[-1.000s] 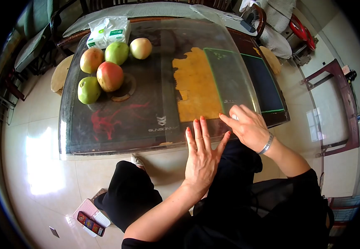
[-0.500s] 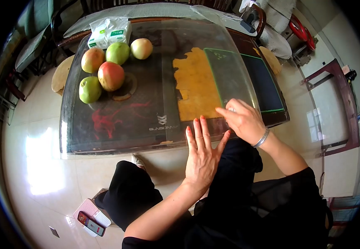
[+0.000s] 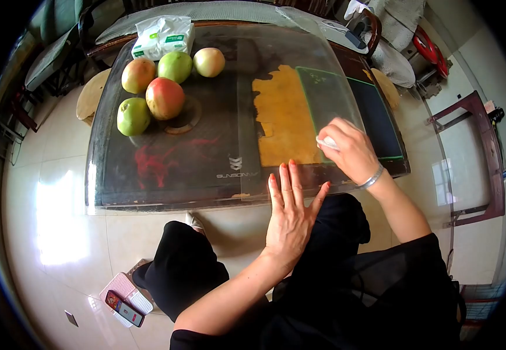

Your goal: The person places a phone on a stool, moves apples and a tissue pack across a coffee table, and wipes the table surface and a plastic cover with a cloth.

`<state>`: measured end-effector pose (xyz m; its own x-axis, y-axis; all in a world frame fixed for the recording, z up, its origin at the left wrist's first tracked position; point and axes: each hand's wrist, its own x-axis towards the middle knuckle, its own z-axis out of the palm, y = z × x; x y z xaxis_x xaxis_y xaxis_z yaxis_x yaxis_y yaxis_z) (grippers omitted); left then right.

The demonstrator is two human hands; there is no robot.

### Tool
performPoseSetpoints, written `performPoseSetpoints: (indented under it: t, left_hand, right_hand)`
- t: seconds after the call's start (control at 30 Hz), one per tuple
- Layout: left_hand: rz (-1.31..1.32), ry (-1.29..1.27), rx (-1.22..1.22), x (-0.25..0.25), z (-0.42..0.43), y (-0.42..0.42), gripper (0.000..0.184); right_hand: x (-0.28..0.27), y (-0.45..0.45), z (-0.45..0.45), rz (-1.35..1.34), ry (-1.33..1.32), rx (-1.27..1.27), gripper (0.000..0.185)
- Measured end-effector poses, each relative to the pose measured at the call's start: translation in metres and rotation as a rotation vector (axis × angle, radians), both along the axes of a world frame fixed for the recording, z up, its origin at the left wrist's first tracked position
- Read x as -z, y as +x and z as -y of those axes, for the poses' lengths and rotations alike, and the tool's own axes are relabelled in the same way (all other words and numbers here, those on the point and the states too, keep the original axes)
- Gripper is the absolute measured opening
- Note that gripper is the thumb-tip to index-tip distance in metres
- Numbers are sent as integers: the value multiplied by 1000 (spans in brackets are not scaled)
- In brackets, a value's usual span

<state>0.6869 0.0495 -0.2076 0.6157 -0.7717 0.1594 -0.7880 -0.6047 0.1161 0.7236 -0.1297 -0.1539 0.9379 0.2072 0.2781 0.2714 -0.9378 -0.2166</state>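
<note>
My left hand (image 3: 288, 217) lies flat with its fingers spread, fingertips on the near edge of the dark table (image 3: 206, 192). To its right, my right hand (image 3: 349, 150) is closed around a small white wad, apparently a tissue (image 3: 327, 142), and a silvery bracelet circles that wrist. The wad is at the transparent cover over the tabletop, close to the right edge of a yellow-orange patch (image 3: 285, 119). Most of the wad is hidden by my fingers.
Several round red and green fruits (image 3: 165, 98) sit on the table's left half, before a white tissue pack (image 3: 163, 38). A dark green-edged panel (image 3: 372, 119) lies at the right. A phone (image 3: 124, 309) rests on a pink-and-white item low at the left.
My right hand has moved slightly away from me and turned, so the white wad shows more. My left hand stays flat at the edge. The whole view has shifted a little.
</note>
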Motion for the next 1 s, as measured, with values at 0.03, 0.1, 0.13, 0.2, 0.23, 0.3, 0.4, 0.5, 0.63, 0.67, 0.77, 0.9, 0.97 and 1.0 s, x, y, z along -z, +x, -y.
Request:
performPoseSetpoints:
  t: [0.03,0.1,0.13,0.2,0.23,0.3,0.4,0.5,0.63,0.67,0.77,0.9,0.97,1.0]
  left_hand:
    - [10,-4,-7,1,1,0,62]
    - [18,-7,-11,2,1,0,62]
    - [16,-11,-8,2,1,0,62]
    - [11,-18,-8,2,0,0,62]
    - [10,-21,-6,2,0,0,62]
    - [8,-22,-6,1,0,0,62]
    - [-21,-37,-6,-1,0,0,62]
    - [30,-31,-9,1,1,-1,59]
    - [122,-189,-83,16,5,-6,53]
    - [117,-275,-81,17,4,-3,47]
    - [10,-471,-10,3,-6,-12,27]
    - [6,-887,-63,-49,-110,-42,11]
    - [300,-1030,-316,-23,-172,-63,13]
    - [259,-962,-547,-21,-209,-82,6]
  right_hand:
    - [5,3,0,115,-51,-33,10]
    - [14,4,-3,78,-47,-88,14]
    - [14,3,-2,76,-33,-113,11]
    - [10,-2,-1,71,-20,-141,8]
    - [7,-7,-2,26,-24,-169,8]
    - [5,-15,-2,-19,-26,-197,7]
    - [4,-15,-4,-19,-54,-210,6]
    - [7,4,-7,83,-142,-204,4]
    - [27,5,0,87,162,-115,5]
    - [31,4,-2,126,124,-51,6]
    - [45,4,20,117,66,-74,11]
    - [59,7,32,103,54,-38,13]
    - [64,6,35,69,55,-30,13]
    - [67,7,36,95,44,-44,13]
